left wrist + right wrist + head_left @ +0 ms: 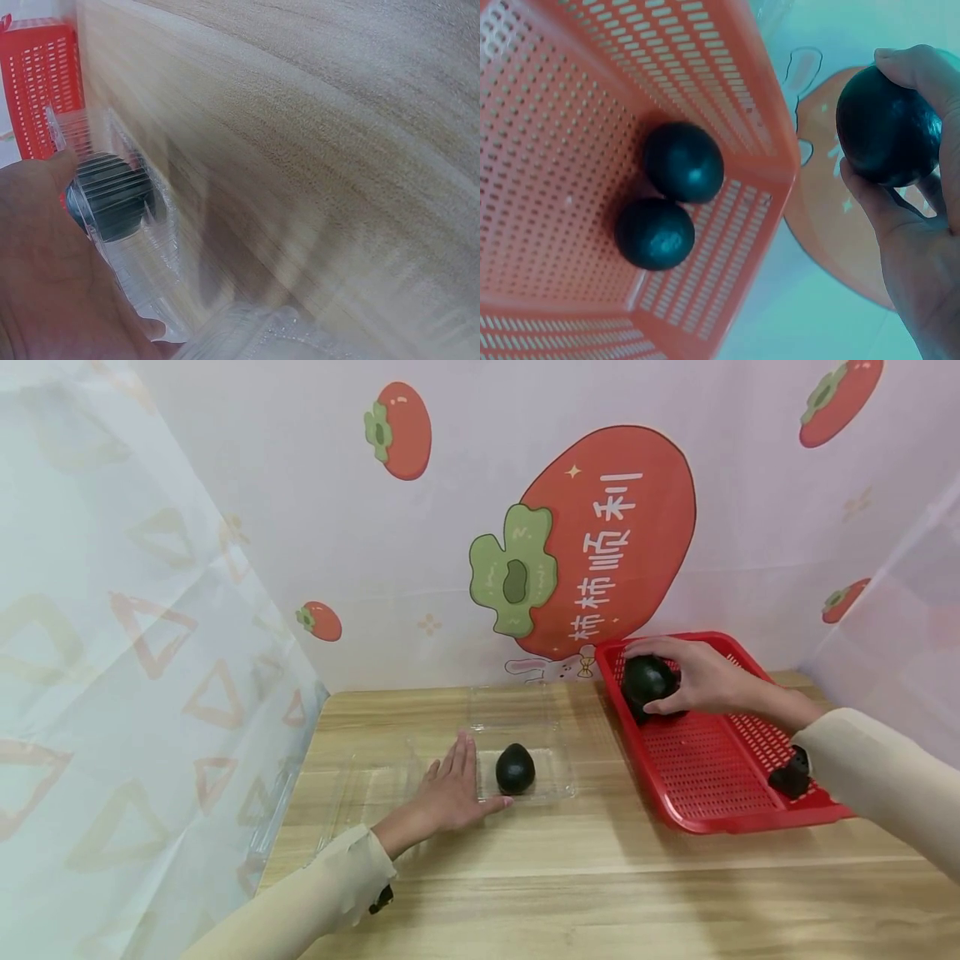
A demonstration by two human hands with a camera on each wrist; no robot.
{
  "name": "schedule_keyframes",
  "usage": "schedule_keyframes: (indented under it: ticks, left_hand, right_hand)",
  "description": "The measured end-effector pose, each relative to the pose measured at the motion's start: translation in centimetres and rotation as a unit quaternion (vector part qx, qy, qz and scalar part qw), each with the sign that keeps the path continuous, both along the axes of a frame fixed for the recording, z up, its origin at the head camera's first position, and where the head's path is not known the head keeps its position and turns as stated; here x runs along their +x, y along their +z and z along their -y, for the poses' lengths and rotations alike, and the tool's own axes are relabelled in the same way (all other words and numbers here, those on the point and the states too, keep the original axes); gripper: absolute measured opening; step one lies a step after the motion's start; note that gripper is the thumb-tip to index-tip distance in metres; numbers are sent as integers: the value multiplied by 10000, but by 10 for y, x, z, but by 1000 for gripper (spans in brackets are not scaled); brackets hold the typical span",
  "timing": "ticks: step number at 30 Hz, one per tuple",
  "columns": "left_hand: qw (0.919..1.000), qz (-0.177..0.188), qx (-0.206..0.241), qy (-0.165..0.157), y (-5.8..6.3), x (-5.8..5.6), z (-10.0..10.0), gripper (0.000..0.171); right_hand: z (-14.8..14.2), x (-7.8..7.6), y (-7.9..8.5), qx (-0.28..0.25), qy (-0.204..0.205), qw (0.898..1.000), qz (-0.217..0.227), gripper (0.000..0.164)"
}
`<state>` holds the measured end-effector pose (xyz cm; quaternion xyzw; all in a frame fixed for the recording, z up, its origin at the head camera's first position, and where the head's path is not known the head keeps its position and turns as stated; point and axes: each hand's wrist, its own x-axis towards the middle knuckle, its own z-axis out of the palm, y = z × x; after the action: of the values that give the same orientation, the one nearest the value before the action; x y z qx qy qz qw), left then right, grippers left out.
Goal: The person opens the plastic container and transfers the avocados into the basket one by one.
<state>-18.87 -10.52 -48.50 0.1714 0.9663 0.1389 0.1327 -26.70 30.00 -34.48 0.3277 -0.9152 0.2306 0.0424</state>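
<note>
Over the far end of the red plastic basket (660, 789), my right hand (701, 677) grips a dark avocado (648, 679) between thumb and fingers. Below it, two more avocados lie side by side in the basket, one (682, 163) against the other (655, 234); in the head view the hand and held fruit mostly cover them. My left hand (450, 793) touches the near left part of a clear plastic box (558, 781), fingers straight and thumb stretched along its front edge. Inside that box sits a single avocado (515, 769), just right of the hand.
The clear lid (513, 708) of the box stands open toward the back wall. Left of my hand is another clear plastic container (367, 785). The wooden table (525, 893) ends at a persimmon-printed cloth (442, 552) behind and similar cloth at both sides.
</note>
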Motion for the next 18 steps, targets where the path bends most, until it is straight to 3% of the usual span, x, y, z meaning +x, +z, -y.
schedule_keyframes:
  ticks: [6, 18]
  left_hand:
    - [10000, -15, 4, 3, -1, 0, 0, 124]
    - [10000, 45, 22, -16, -2, -1, 0, 123]
  right_hand:
    - [-12, -8, -1, -8, -162, 9995, -283, 74]
    - [-38, -20, -1, -18, -442, 9990, 67, 74]
